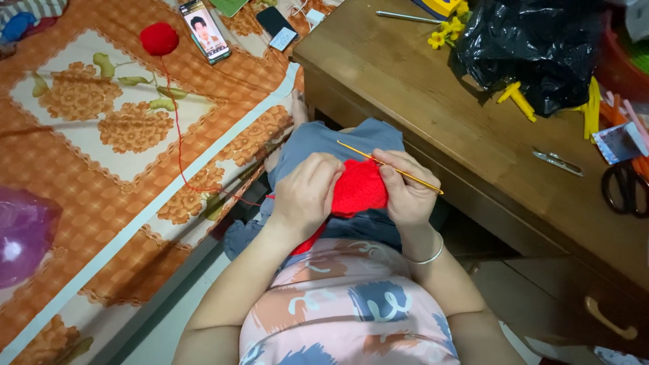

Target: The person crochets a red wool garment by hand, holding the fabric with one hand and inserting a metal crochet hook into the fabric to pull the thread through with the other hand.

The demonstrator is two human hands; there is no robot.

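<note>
Patterned shirt fills the near edge; above it, over the lap, the left hand grips red crochet work, while the right hand pinches a yellow crochet hook beside the table.

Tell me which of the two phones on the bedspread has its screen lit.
The phone nearer the red yarn ball: the lit phone shows a picture on its screen. The dark phone, to its right nearer the wooden desk, has a black screen.

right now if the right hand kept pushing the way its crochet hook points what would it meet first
The right hand aims the yellow crochet hook up and left, across the red crochet piece. Past its tip lies the grey lap fabric, then the orange patterned bedspread, though depth is unclear.
</note>
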